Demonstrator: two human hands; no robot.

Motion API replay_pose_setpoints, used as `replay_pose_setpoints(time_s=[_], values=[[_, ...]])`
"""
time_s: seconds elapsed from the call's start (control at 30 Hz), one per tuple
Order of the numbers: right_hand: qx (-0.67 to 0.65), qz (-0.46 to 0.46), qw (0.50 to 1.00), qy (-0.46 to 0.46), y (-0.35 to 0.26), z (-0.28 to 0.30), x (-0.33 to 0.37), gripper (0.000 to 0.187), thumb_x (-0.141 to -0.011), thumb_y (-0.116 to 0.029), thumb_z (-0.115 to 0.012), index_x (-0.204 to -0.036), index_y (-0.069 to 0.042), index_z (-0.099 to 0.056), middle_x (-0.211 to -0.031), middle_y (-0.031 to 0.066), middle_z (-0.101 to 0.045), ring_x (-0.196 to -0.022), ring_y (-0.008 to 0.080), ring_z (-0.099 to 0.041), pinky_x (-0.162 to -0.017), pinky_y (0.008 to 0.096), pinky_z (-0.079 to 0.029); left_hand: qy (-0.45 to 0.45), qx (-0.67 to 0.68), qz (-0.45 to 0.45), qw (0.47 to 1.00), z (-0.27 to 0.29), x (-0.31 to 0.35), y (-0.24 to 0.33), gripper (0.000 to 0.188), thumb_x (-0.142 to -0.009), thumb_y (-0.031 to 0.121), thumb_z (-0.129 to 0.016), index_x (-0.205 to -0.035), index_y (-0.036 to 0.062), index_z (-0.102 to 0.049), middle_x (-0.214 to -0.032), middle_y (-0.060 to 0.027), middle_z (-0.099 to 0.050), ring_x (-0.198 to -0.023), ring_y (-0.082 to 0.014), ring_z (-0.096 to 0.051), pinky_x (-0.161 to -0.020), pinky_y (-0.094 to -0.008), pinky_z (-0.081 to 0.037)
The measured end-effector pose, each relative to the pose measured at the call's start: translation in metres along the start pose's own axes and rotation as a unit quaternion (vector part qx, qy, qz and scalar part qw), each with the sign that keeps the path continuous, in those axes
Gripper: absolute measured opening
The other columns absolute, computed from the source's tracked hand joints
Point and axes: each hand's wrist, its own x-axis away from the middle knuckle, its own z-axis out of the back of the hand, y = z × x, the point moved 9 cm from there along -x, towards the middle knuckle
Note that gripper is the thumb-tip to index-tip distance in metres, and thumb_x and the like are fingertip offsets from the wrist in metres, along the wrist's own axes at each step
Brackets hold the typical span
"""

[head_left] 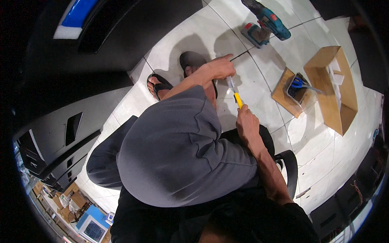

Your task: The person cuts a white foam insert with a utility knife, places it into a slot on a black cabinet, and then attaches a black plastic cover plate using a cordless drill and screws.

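My right hand (248, 122) is closed around the yellow handle of a utility knife (238, 99), which points away from me. Just beyond the knife's tip, my left hand (222, 67) pinches a short, pale, stick-like piece (230, 82), with one finger stretched out. The front of the knife meets or nearly meets this piece; I cannot tell whether they touch. Both hands are above the tiled floor, beyond my grey-clothed leg (170, 150).
A teal cordless drill (272, 23) stands on the floor ahead. To the right, a clear container (304, 104) with blue-handled scissors (299, 83) sits on a brown board (281, 86), beside an open cardboard box (348, 106). Dark panels (133, 36) line the left.
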Motion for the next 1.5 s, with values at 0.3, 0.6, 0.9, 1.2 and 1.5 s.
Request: replay_pose_setpoints(time_s=[0.3, 0.6, 0.9, 1.2, 1.5], values=[[-0.001, 0.014, 1.000, 0.016, 0.001, -0.002, 0.002, 0.022, -0.099, -0.021, -0.044, -0.091, -0.001, -0.046, -0.078, 0.0198, -0.063, -0.068, 0.0374, -0.066, -0.059, 0.0471, -0.053, 0.060, 0.029, -0.014, 0.998, 0.002, 0.003, -0.001, 0.017, -0.069, 0.006, -0.064, -0.080, 0.0163, -0.073, -0.065, -0.0070, -0.066, -0.074, -0.0264, -0.067, -0.114, -0.0516, -0.024], [0.082, 0.065, 0.992, 0.073, -0.004, 0.029, 0.027, 0.021, -0.098, -0.023, -0.050, -0.090, -0.003, -0.045, -0.071, 0.0126, -0.060, -0.055, 0.0291, -0.065, -0.047, 0.0391, -0.052, 0.057, 0.130, 0.014, 0.990, 0.014, 0.024, 0.005, 0.030, -0.063, 0.010, -0.074, -0.091, 0.0219, -0.076, -0.089, -0.0101, -0.066, -0.103, -0.0255, -0.060, -0.115, -0.0525, -0.021], [0.047, 0.081, 0.995, 0.045, -0.004, 0.054, 0.040, 0.021, -0.099, -0.022, -0.048, -0.092, -0.002, -0.045, -0.072, 0.0151, -0.059, -0.056, 0.0321, -0.064, -0.046, 0.0406, -0.051, 0.082, 0.303, 0.016, 0.949, 0.029, 0.037, 0.010, 0.031, -0.064, 0.016, -0.081, -0.094, 0.0205, -0.077, -0.107, -0.0116, -0.063, -0.117, -0.0271, -0.052, -0.117, -0.0467, -0.020], [0.004, 0.077, 0.997, -0.005, 0.002, 0.055, 0.054, 0.020, -0.100, -0.021, -0.047, -0.096, -0.002, -0.041, -0.077, 0.0192, -0.058, -0.060, 0.0359, -0.063, -0.049, 0.0439, -0.050, 0.067, 0.422, 0.042, 0.903, 0.024, 0.048, 0.005, 0.031, -0.063, 0.011, -0.083, -0.093, 0.0143, -0.077, -0.105, -0.0083, -0.062, -0.098, -0.0236, -0.057, -0.089, -0.0364, -0.045], [0.006, 0.057, 0.998, 0.019, 0.006, 0.054, 0.045, 0.017, -0.097, -0.016, -0.054, -0.093, -0.003, -0.042, -0.077, 0.0211, -0.060, -0.060, 0.0383, -0.062, -0.052, 0.0456, -0.049, 0.081, 0.455, 0.035, 0.886, 0.020, 0.041, 0.005, 0.036, -0.060, 0.006, -0.084, -0.094, 0.0125, -0.077, -0.096, -0.0050, -0.060, -0.093, -0.0208, -0.056, -0.080, -0.0335, -0.045]])
